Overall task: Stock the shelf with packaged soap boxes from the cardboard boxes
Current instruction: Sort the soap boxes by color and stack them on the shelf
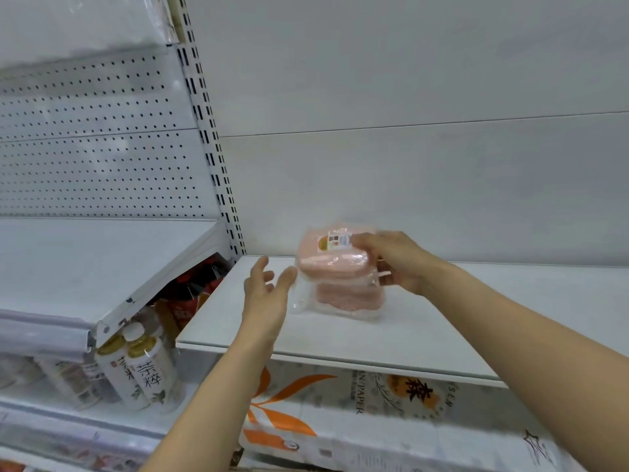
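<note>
A pink soap box in clear plastic wrap [332,262], with a small label on top, sits above a second wrapped pink soap box [347,298] that lies on the white shelf [340,338]. My right hand [396,262] grips the upper box from its right side, fingers curled over the top edge. Just left of the boxes is my left hand [267,291], held open with fingers spread and its thumb close to the wrap. I cannot tell whether it touches. No cardboard box is in view.
The shelf's white back panel [408,185] rises behind the boxes. To the left a slotted upright [218,172] separates a pegboard bay with a tilted shelf [102,267]. Tea bottles [143,373] stand below it. Tissue paper packs [340,417] fill the level underneath.
</note>
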Motion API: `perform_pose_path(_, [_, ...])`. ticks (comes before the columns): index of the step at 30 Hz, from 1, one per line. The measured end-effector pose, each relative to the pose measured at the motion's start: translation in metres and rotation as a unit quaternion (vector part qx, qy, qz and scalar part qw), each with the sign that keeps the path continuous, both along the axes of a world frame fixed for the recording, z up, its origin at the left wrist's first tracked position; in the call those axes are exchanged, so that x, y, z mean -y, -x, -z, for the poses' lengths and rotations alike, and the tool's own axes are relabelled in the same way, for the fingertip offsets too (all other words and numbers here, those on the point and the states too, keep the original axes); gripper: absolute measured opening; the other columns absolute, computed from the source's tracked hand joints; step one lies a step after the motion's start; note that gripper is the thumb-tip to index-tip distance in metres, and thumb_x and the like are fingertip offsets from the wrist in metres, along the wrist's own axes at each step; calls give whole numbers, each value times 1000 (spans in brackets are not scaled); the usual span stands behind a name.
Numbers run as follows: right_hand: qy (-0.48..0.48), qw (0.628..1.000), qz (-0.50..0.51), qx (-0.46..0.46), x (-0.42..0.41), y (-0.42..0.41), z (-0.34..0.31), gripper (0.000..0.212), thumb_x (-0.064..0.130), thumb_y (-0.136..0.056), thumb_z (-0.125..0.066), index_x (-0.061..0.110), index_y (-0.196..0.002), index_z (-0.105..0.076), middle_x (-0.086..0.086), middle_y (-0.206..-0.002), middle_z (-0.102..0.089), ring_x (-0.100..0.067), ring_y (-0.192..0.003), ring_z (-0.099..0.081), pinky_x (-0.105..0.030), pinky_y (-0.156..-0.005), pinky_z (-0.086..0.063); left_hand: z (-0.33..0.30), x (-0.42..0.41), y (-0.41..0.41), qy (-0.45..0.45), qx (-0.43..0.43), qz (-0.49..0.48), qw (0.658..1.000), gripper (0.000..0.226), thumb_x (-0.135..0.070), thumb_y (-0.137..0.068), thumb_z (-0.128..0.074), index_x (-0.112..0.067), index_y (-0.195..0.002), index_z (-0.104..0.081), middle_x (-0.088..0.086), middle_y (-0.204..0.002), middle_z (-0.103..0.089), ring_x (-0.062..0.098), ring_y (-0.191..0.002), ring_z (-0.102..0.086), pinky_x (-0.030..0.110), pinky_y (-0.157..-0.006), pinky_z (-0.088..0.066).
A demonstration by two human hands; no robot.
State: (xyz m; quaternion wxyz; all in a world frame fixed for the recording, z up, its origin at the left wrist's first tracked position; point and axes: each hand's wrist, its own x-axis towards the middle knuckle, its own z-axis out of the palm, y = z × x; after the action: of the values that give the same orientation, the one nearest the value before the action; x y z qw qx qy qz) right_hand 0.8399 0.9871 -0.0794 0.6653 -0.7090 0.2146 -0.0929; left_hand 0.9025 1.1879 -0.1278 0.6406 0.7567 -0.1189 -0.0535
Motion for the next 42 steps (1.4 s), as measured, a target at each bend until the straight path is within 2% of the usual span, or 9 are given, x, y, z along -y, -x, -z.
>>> perform_pose_path(6, [-88, 995, 39, -40, 11, -12, 19, 28, 24, -87, -68, 6, -108, -63, -7, -82, -71, -20, -66, -68, -32, -60, -56, 24, 9, -13, -121, 115, 110, 980, 58, -30, -93, -64, -40, -145, -40, -10, -141, -40, 11, -136, -34, 26, -106, -28])
perform_pose_path(9, [1, 996, 77, -36, 11, -9, 25, 37, 28, -89, -65, 4, -115, -55, -4, -90, -66, -18, -72, -66, -31, -59, -55, 26, 17, -21, -160, 146, 117, 969, 62, -29, -90, -68, -36, -145, -40, -9, -140, -45, 12, -132, -39, 25, -104, -31])
perform_pose_path(13, [177, 983, 51, -2, 9, 2, 34, 53, 44, -88, -63, 27, -132, -40, 3, -124, -39, -15, -106, -53, -30, -83, -45, 22, 27, -30, -164, 180, 98, 965, 56, -24, -91, -68, -31, -142, -46, -9, -133, -56, 14, -118, -54, 30, -99, -43])
perform_pose_path(18, [304, 950, -25, 63, 7, 17, 42, 46, 26, -82, -73, 41, -120, -52, 7, -124, -32, -15, -115, -47, -18, -89, -41, 14, 37, -37, -138, 232, 86, 959, 45, -11, -93, -62, -23, -136, -52, -11, -132, -58, 9, -117, -54, 24, -99, -41])
perform_pose_path(23, [456, 890, -6, -12, 9, 19, 52, 68, 44, -79, -70, 33, -139, -41, 3, -142, -29, -19, -128, -37, -39, -98, -44, 27, 38, -38, -140, 196, 112, 964, 45, -14, -94, -60, -25, -137, -52, -11, -133, -56, 7, -125, -49, 24, -103, -37])
perform_pose_path(29, [648, 760, -2, -53, 9, 19, 53, 73, 44, -82, -67, 28, -144, -31, -2, -149, -29, -26, -124, -38, -36, -88, -44, 24, 28, -29, -153, 156, 128, 967, 53, -21, -97, -58, -31, -146, -40, -9, -147, -45, 12, -135, -41, 30, -110, -34])
perform_pose_path(34, [688, 725, -13, -40, -7, 35, 48, 75, 52, -89, -56, 28, -150, -19, -2, -156, -14, -27, -142, -17, -42, -109, -30, 19, -3, -4, -239, 270, 89, 928, 61, -33, -96, -58, -27, -151, -32, -7, -153, -38, 14, -140, -29, 20, -108, -20])
perform_pose_path(38, [686, 726, 9, 45, -46, 70, 55, 61, 44, -88, -61, 21, -141, -42, -10, -152, -33, -35, -137, -33, -48, -107, -36, 31, -43, 35, -304, 383, 52, 871, 61, -51, -93, -41, -25, -148, -38, -1, -150, -43, 20, -139, -34, 37, -115, -24])
perform_pose_path(42, [656, 748, 15, 97, -95, 108, 86, 49, 42, -88, -50, 16, -128, -55, -12, -138, -50, -35, -121, -50, -48, -94, -46, 60, -99, 70, -306, 374, 59, 873, 56, -48, -90, -43, -22, -139, -49, -4, -136, -54, 17, -125, -46, 37, -100, -41])
